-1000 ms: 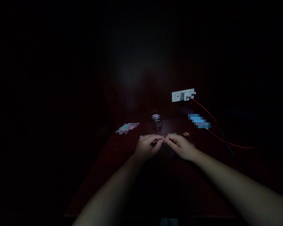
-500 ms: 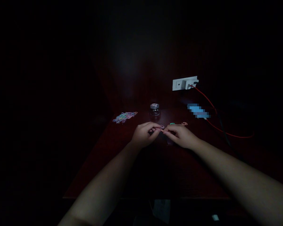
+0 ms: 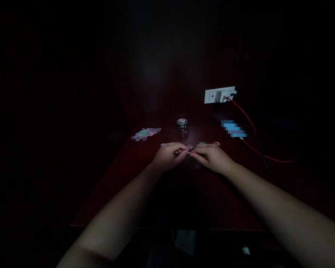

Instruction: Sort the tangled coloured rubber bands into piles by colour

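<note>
My left hand [image 3: 169, 155] and my right hand [image 3: 213, 158] meet above the dark red table, fingertips pinched. Between them is a small orange elastic band [image 3: 189, 153], mostly hidden by the fingers. Just beyond the fingertips lie pale purple bands [image 3: 190, 147]. A green band [image 3: 202, 143] shows behind my right hand, with orange bands [image 3: 217, 143] to its right. Past the left knuckles peeks a bit of a blue band [image 3: 162, 144]. Some dim purple bands [image 3: 198, 166] lie below the right fingers.
A heap of mixed coloured bands [image 3: 145, 134] lies at the back left. Behind my hands stands a clear lidded jar [image 3: 182, 126]. At the right, a blurred-out phone-like device [image 3: 233, 128] is joined by a red cable [image 3: 247, 118] to a wall socket [image 3: 212, 96].
The view has shifted slightly. Both hands stay together on the orange band, with fingertips a little closer. A bit of blue band now shows behind my left hand.
</note>
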{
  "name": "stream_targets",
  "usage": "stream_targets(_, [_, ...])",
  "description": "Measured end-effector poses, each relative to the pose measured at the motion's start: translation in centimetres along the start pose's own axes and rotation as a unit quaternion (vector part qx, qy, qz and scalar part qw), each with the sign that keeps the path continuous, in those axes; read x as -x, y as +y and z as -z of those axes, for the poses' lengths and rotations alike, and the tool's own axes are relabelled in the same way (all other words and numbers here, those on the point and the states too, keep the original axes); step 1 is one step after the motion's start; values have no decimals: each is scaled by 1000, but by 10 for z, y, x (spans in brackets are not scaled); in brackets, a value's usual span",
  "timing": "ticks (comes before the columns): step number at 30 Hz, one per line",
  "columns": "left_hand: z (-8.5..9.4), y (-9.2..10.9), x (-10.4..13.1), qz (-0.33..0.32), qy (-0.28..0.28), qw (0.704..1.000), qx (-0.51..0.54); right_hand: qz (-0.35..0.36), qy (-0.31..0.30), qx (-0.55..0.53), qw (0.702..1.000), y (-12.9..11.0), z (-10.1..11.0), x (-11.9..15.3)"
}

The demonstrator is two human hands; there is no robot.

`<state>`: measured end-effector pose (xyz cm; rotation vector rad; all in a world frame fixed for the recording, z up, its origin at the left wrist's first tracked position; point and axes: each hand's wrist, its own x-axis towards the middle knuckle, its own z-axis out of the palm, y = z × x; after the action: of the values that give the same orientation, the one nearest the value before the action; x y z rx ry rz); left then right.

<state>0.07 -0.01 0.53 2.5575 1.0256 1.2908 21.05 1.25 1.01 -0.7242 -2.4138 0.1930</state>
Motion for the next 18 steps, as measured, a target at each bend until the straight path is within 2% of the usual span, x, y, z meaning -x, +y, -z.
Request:
stream_targets(4, [-2,-1,1,-10,17,1000,12,-15,12,-8,1000,-2,0,0])
stream_targets(10, [-3,-2,2,-20,54,998,-6,-47,66,-25,996,-2,-1,1])
stream_targets(18, [-4,-3,2,-23,51,998,-16,-30,78,-53,995,-2,-3,1])
